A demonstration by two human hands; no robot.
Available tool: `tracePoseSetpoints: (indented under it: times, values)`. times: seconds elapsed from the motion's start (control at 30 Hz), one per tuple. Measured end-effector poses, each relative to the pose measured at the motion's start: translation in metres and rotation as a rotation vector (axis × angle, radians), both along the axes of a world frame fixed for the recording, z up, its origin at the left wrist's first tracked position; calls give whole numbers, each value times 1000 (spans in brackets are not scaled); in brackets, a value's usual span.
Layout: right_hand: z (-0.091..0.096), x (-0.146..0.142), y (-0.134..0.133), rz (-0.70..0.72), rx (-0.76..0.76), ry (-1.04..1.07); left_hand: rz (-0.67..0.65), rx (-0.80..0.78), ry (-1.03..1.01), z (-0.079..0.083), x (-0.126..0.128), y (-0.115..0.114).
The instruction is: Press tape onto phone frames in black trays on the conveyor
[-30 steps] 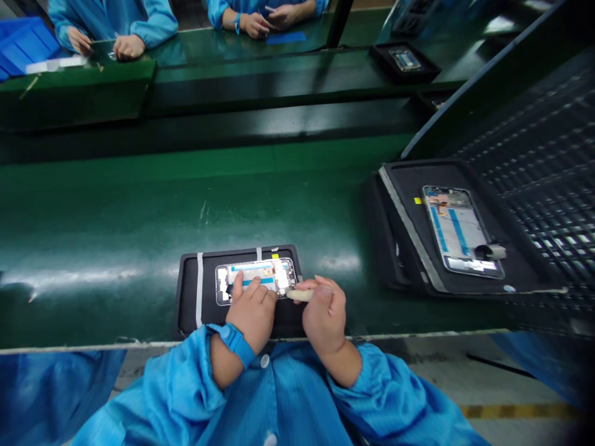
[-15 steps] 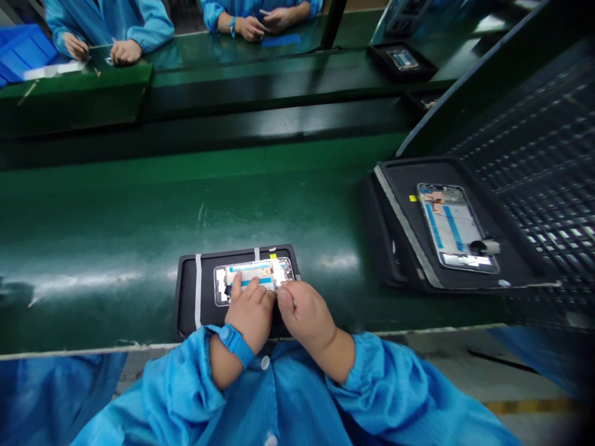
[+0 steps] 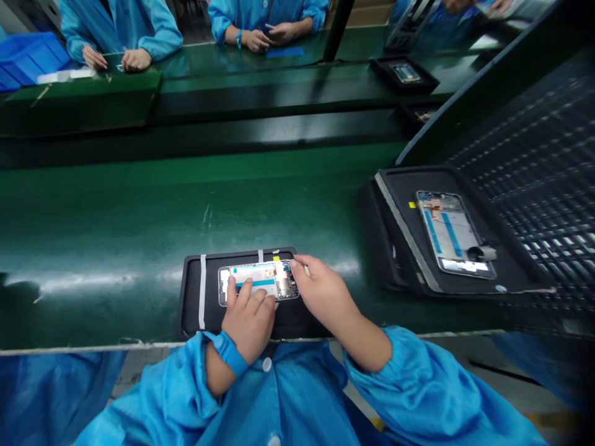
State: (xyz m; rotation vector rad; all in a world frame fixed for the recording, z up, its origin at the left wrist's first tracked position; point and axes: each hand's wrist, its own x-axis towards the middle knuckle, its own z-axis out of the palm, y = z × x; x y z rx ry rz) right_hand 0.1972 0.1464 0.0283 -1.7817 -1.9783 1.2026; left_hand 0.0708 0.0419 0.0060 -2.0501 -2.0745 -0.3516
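Note:
My left hand (image 3: 248, 322) lies on the lower left of a phone front frame (image 3: 258, 282), its fingers on the blue-striped inner face and its thumb at the left edge. The frame sits flat in a black tray (image 3: 193, 297) crossed by white tape strips. My right hand (image 3: 323, 294) is beside the frame's right end, fingertips near its upper right corner. A small pale stick (image 3: 307, 270) pokes out from those fingers, mostly hidden. A blue wrist strap (image 3: 226, 353) circles my left wrist.
The trays rest on a green conveyor belt (image 3: 139, 217). To the right, a second black tray (image 3: 400, 204) holds another phone frame (image 3: 453, 232). Beyond the belt, co-workers' hands (image 3: 134, 60) rest on a green bench near a blue bin (image 3: 28, 59). A dark mesh panel (image 3: 534, 186) rises at right.
My right hand has swung from the frame's lower right corner out to its right end, and less of the pale stick shows. My left hand stays on the frame.

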Motion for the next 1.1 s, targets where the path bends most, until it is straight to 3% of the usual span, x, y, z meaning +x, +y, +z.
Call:
tracePoseSetpoints:
  times: [0.07,0.17,0.23,0.33,0.63,0.77,0.83,0.93,1.0,1.1]
  values:
    - [-11,0,-4,50,110,-65,95,-121,-82,8,-8,8]
    - [-37,-1,-15,38,457,-162,263,-541,-347,14,-19,31]
    - [-50,-1,-20,-11,692,-197,245,-774,-464,13,-23,46]
    - [-56,-2,-23,-16,816,-209,165,-866,-490,7,-22,59]
    - [-56,-3,-23,-40,782,-196,255,-877,-558,9,-20,63]
    - [-50,0,-18,-13,508,-111,232,-950,-543,11,-23,66]
    - [-40,4,-11,-84,293,-50,227,-961,-520,12,-24,65]
    - [-22,6,-1,-336,85,61,251,-929,-546,10,-24,62]
    - [-14,4,2,-450,45,176,255,-900,-579,8,-25,58]
    - [-11,-6,-1,-469,128,366,211,-859,-571,1,-25,51]
